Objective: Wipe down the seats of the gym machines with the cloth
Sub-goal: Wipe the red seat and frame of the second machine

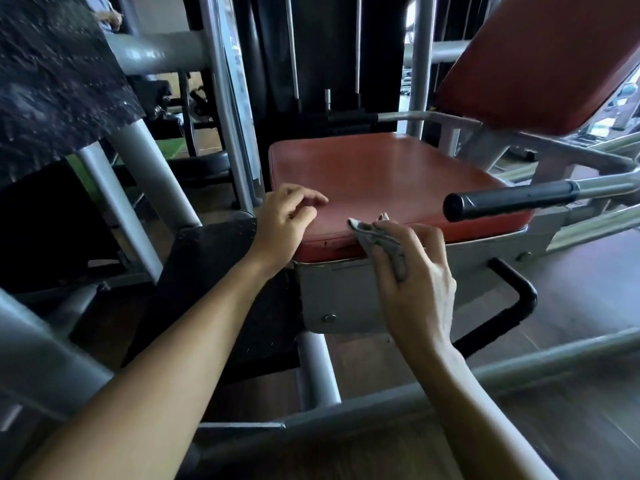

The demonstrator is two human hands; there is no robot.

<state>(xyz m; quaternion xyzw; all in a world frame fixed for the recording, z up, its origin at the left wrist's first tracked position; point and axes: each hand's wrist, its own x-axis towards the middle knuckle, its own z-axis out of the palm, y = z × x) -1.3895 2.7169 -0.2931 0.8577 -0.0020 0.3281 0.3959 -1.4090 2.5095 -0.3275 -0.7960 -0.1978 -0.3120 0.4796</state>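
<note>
My right hand (414,268) grips the crumpled grey cloth (381,242) at the near edge of the red padded vinyl seat (388,178); my left hand (282,225) rests loosely curled, empty, on its corner. Reaching deeper, I risk knocking the black rubber-gripped handle (509,200)

There is one camera only, worn on the person's head, wide-angle so the frame tubes bend at the edges. It looks forward and steeply down over both forearms at the seat (381,181), close, within arm's reach. The backrest (540,60) lies right of the seat, the weight stack (311,53) behind it.
</note>
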